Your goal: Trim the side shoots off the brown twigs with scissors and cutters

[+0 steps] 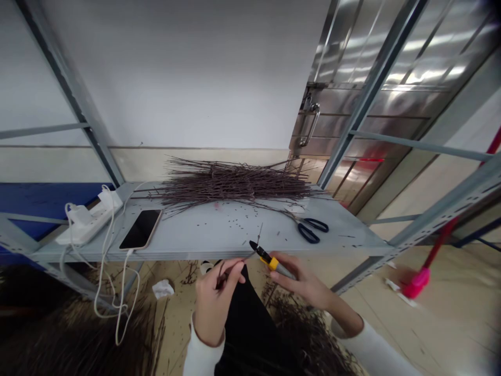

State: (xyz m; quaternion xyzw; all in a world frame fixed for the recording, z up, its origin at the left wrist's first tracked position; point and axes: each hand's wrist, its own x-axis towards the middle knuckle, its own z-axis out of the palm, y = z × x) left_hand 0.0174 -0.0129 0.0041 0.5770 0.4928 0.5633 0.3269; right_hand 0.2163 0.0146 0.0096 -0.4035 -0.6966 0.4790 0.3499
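Note:
My left hand (219,290) is closed, pinching a thin brown twig (249,256) just in front of the shelf's front edge. In my right hand (301,282) is a pair of pruning shears (272,261) with black jaws and yellow-and-grey handles. The dark jaws point up and left, close to the twig; whether they touch it is hard to tell. Behind both hands, a big heap of similar twigs (235,181) lies along the back of the grey shelf (188,235). Small cut bits are scattered over the shelf's surface.
Scissors with dark blue handles (309,230) lie on the shelf's right side. A phone (141,230) and a white power strip (90,219) with dangling cables sit at the left. Metal posts frame both ends. More twigs (309,334) and crumpled paper (163,289) are on the floor.

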